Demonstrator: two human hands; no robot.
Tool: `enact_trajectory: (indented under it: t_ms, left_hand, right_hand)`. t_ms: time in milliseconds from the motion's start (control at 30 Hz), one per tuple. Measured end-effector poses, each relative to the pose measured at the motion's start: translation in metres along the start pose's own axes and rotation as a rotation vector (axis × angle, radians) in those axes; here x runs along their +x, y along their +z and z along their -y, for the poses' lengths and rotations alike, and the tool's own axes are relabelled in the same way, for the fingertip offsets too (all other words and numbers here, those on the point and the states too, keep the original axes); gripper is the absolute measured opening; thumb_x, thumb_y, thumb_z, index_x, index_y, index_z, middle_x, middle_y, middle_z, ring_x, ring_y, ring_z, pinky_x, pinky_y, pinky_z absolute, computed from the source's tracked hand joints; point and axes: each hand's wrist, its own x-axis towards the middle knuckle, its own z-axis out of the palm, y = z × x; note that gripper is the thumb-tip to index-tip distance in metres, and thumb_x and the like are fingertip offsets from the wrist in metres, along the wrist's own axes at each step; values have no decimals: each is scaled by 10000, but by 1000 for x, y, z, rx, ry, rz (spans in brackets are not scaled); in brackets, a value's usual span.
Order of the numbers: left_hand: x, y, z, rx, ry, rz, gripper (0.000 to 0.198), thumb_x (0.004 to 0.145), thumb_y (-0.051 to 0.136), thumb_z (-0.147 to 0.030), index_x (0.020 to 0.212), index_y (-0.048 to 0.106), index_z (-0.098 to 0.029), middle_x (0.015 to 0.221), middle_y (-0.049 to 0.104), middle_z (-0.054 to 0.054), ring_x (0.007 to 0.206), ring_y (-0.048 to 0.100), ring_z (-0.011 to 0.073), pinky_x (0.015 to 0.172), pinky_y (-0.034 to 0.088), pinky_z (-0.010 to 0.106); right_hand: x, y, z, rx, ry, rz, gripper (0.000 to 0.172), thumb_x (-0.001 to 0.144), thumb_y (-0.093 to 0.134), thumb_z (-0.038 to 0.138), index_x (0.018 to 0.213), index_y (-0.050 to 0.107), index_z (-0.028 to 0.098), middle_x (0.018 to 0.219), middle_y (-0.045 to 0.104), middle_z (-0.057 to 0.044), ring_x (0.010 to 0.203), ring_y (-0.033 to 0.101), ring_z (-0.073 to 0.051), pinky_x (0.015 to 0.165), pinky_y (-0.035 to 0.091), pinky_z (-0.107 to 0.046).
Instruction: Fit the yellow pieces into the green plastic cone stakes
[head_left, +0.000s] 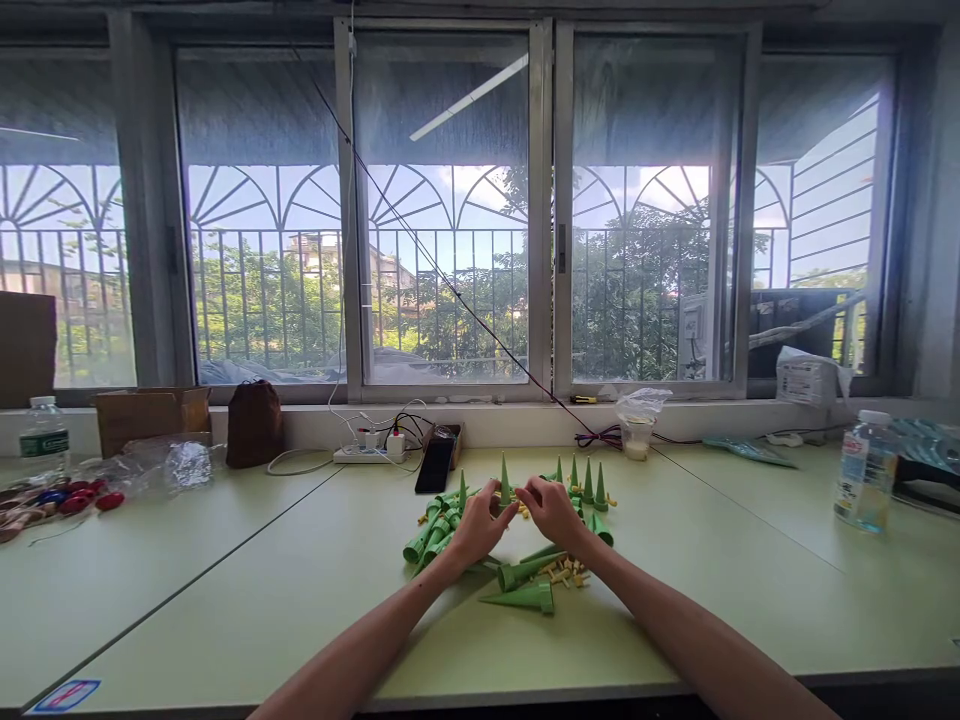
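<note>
My left hand (481,522) is closed with thumb and fingers about the base of an upright green plastic cone spike (505,475). Just to its right, my right hand (553,512) has its fingers pinched together close to that base; anything between them is too small to make out. More green cones (436,535) lie heaped beside my left hand. Behind my right hand, several cones (588,484) stand point up. Nearer me, a green cone (525,598) lies on its side, with small yellow plastic pieces (568,573) scattered by it.
A phone (435,466) leans on a small box, beside a power strip (369,455) with cables. Along the window stand a brown pouch (256,424) and a plastic cup (637,432). Drink bottles (865,470) flank the table (300,620) at left and right.
</note>
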Motion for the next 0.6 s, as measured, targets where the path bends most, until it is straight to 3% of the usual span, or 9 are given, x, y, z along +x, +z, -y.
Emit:
enact_trajectory:
  t_ms: [600]
  left_hand:
    - [1,0,1,59,20,-2,229,822,539,-390,906,494,-181,567,512,-55,525,542,126,494,362,218]
  right_hand:
    - [-1,0,1,-69,-6,55,428,957,409,409,600,460,178,514,444,30,482,338,-93,504,210,-230]
